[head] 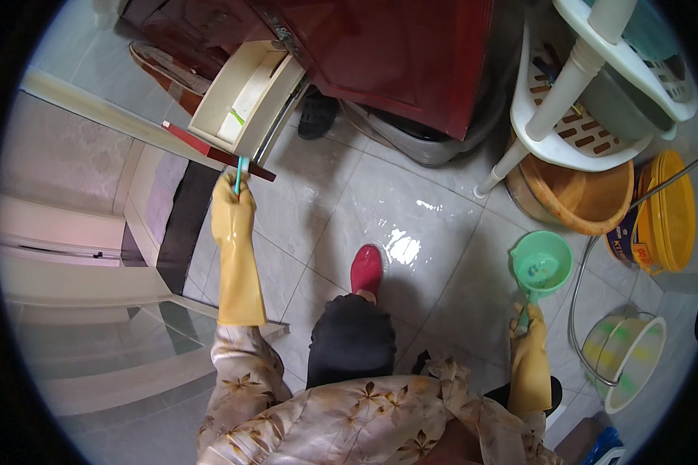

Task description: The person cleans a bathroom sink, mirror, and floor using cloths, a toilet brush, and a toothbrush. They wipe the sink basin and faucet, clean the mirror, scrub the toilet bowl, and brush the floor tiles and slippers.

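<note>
My left hand (232, 200), in a long yellow rubber glove, is closed around the handle of a light-blue brush (240, 174), close to the front of a pulled-out drawer (212, 150). What lies at the brush's far end is hard to make out. A small green item (237, 116) lies inside the drawer. On the right, my right hand (528, 331), gloved the same way, grips the handle of a green plastic dipper (542, 263). Some water and small blue-white patches show in its bowl. The dipper is above the grey tiled floor (407, 203).
A red cabinet door (395, 58) hangs open beyond the drawer. At right stand a white plastic rack (581, 157), a wooden tub (587, 197), a yellow bucket (669, 212), a patterned bucket (625, 360) and a grey hose (576, 296). Wet tiles shine near a red shoe (366, 267).
</note>
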A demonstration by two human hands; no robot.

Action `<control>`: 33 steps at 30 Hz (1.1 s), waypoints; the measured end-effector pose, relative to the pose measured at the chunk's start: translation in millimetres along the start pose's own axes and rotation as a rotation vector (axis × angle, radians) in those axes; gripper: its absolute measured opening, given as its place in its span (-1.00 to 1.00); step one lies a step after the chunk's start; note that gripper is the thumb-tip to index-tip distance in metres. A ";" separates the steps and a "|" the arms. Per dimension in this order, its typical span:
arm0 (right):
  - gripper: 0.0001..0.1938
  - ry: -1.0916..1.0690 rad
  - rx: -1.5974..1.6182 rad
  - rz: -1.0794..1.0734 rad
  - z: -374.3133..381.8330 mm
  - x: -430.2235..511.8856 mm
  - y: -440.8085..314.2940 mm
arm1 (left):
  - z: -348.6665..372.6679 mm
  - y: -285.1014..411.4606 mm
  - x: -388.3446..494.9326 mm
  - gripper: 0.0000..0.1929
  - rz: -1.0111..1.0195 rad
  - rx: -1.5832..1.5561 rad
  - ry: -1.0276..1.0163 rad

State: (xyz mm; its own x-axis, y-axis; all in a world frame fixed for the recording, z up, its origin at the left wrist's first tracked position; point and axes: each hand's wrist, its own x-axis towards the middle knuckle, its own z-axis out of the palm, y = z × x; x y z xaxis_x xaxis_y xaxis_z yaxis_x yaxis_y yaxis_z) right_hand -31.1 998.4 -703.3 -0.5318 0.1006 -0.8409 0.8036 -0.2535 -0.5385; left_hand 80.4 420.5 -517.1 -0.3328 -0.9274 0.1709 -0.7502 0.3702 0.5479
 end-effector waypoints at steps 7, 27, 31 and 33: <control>-0.43 -0.071 -0.053 -0.014 -5.1 8.6 1.3 | 45.9 64.0 73.1 -0.65 0.162 0.109 -0.090; -0.73 0.014 -0.223 -0.028 4.8 37.6 5.8 | 168.5 -143.2 107.0 -0.75 0.421 0.457 -0.392; -0.70 0.107 -0.272 0.049 12.1 41.5 1.6 | 229.8 -106.2 195.6 -0.65 0.559 0.530 -0.350; -0.73 0.174 -0.328 0.087 -8.7 59.5 3.3 | 262.1 -68.4 227.1 -0.56 0.633 0.633 -0.366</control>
State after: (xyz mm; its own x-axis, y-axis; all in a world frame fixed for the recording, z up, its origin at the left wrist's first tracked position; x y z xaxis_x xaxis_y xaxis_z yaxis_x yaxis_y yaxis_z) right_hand -57.7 1012.0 -755.6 -0.4272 0.2615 -0.8655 0.9015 0.0501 -0.4298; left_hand -93.6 198.8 -730.4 -0.8583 -0.5115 -0.0419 -0.5040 0.8555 -0.1186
